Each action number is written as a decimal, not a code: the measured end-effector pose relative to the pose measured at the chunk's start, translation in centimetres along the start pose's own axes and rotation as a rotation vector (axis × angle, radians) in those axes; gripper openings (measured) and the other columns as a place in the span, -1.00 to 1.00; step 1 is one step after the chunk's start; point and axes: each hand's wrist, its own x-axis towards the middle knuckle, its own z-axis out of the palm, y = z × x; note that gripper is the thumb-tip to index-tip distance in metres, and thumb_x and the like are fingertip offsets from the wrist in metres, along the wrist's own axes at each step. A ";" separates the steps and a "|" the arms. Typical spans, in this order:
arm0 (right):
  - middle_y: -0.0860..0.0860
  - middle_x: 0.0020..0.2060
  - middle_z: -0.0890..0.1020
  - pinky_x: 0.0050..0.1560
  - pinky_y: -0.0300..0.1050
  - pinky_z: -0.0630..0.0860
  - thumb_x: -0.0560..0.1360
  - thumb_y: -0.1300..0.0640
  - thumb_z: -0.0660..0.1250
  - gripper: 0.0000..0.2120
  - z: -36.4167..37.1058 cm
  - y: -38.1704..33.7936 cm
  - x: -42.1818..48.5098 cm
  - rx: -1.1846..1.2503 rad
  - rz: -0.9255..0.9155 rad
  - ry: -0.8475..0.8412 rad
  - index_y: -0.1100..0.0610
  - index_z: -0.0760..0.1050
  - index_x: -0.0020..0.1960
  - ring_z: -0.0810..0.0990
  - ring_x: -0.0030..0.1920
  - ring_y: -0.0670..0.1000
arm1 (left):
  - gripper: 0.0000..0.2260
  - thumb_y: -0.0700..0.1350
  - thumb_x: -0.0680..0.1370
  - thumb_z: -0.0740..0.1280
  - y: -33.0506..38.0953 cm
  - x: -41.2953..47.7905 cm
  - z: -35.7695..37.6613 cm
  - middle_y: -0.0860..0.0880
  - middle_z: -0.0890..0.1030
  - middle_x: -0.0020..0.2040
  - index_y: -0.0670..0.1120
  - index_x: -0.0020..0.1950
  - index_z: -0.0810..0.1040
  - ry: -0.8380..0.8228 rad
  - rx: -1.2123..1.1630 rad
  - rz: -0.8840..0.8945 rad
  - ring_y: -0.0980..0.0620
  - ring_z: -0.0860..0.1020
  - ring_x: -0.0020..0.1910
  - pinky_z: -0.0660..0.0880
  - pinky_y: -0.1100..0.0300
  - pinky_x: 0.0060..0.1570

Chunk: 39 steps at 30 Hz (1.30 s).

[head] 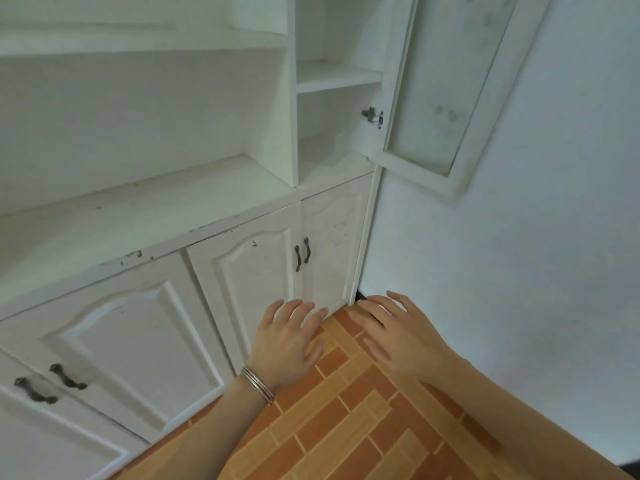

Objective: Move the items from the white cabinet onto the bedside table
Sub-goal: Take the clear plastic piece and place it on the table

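The white cabinet (138,209) runs out of the frame at the left and top edges, so its upper shelves are only partly seen. Its closed lower doors (252,271) conceal whatever lies behind them, and the lowest door at bottom left is cut by the frame's edge. The open glass door (446,81) at upper right is cropped at the top, and its frosted pane shows only faint smudges. The dark handles (52,382) at lower left are blurred. Both forearms leave the picture at the bottom edge. The right hand (398,334) is slightly blurred and partly covers a dark strip at the foot of the wall. A dark shape (628,467) in the bottom right corner is too cropped to identify.
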 end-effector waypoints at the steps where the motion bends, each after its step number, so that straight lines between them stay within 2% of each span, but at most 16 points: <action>1: 0.02 0.16 0.56 0.24 0.07 0.39 0.49 -0.03 0.16 -0.65 1.0 0.7 0.4 0.007 -0.004 -0.007 0.05 0.50 0.21 0.51 0.18 0.06 | -0.60 0.12 0.50 0.14 -0.5 0.4 0.8 -0.01 0.62 0.09 0.00 0.21 0.56 -0.018 0.002 -0.003 -0.05 0.57 0.09 0.46 -0.06 0.14; 4: 0.00 0.17 0.56 0.25 0.05 0.37 0.47 -0.03 0.21 -0.65 3.7 3.0 1.7 0.021 -0.007 -0.028 0.03 0.49 0.21 0.50 0.18 0.03 | -0.60 0.13 0.50 0.14 -1.7 2.2 3.5 -0.02 0.63 0.08 -0.01 0.20 0.58 -0.057 0.006 -0.010 -0.06 0.58 0.08 0.47 -0.06 0.13; 7: 0.01 0.16 0.58 0.23 0.07 0.42 0.49 -0.03 0.10 -0.62 5.8 6.4 3.8 0.061 -0.004 -0.024 0.05 0.51 0.21 0.53 0.16 0.05 | -0.60 0.11 0.49 0.13 -2.7 5.9 5.4 -0.01 0.64 0.07 0.01 0.20 0.58 -0.060 0.012 -0.041 -0.05 0.59 0.07 0.48 -0.06 0.13; 10: 0.04 0.16 0.59 0.22 0.10 0.44 0.52 -0.05 0.09 -0.61 7.6 11.3 6.7 0.076 0.000 0.007 0.05 0.53 0.21 0.55 0.16 0.07 | -0.60 0.11 0.49 0.13 -3.7 11.5 6.4 -0.01 0.64 0.07 0.01 0.20 0.58 -0.033 0.022 -0.057 -0.05 0.59 0.07 0.48 -0.06 0.13; 19: 0.05 0.16 0.59 0.17 0.04 0.48 0.50 -0.04 0.10 -0.60 9.1 25.5 17.0 0.035 -0.078 0.121 0.06 0.53 0.21 0.57 0.12 0.06 | -0.60 0.10 0.50 0.13 -6.7 28.0 7.9 -0.04 0.63 0.09 -0.02 0.21 0.57 0.064 0.075 -0.117 -0.08 0.57 0.10 0.49 -0.06 0.13; 26: 0.04 0.17 0.59 0.18 0.06 0.48 0.51 -0.05 0.11 -0.62 13.5 30.2 18.7 0.104 -0.067 0.110 0.05 0.51 0.23 0.57 0.14 0.04 | -0.59 0.11 0.49 0.13 -8.6 33.1 12.2 -0.04 0.63 0.07 -0.02 0.19 0.58 0.000 0.072 -0.141 -0.09 0.59 0.07 0.51 -0.06 0.09; 31: 0.05 0.11 0.62 0.14 0.06 0.51 0.50 -0.06 0.08 -0.59 16.1 33.8 20.7 0.111 -0.021 0.134 0.05 0.57 0.17 0.61 0.08 0.05 | -0.59 0.11 0.48 0.13 -11.2 37.1 14.7 -0.04 0.63 0.07 -0.02 0.18 0.60 0.006 0.081 -0.139 -0.07 0.58 0.07 0.49 -0.04 0.10; 39: 0.03 0.15 0.59 0.13 0.01 0.48 0.50 -0.04 0.10 -0.61 19.1 40.7 30.0 0.043 -0.058 0.151 0.06 0.52 0.21 0.56 0.12 0.04 | -0.59 0.10 0.49 0.14 -17.2 45.5 17.6 -0.06 0.63 0.08 -0.05 0.18 0.60 0.071 0.072 -0.163 -0.11 0.59 0.06 0.51 -0.06 0.08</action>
